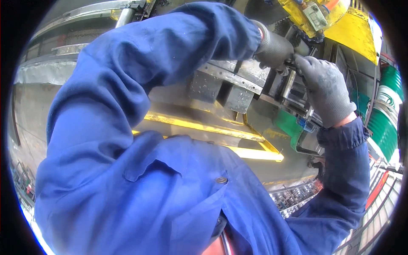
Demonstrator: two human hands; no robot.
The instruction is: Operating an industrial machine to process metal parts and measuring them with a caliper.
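Note:
Both of my hands wear grey knit gloves and come together at the upper right over a machine. My left hand has its fingers curled closed, reaching in from the left. My right hand closes in from the right, its fingertips almost meeting the left hand's. Between them shows a small dark piece, mostly hidden by the gloves, whose kind I cannot make out. Just below the hands is a shiny metal rod. To their left lies a metal rail with holes on the machine.
A yellow machine housing is above my right hand. Green drums stand at the far right. Below the machine lies a yellow metal frame, with a green panel beside it. Metal shavings or small parts lie near my right elbow.

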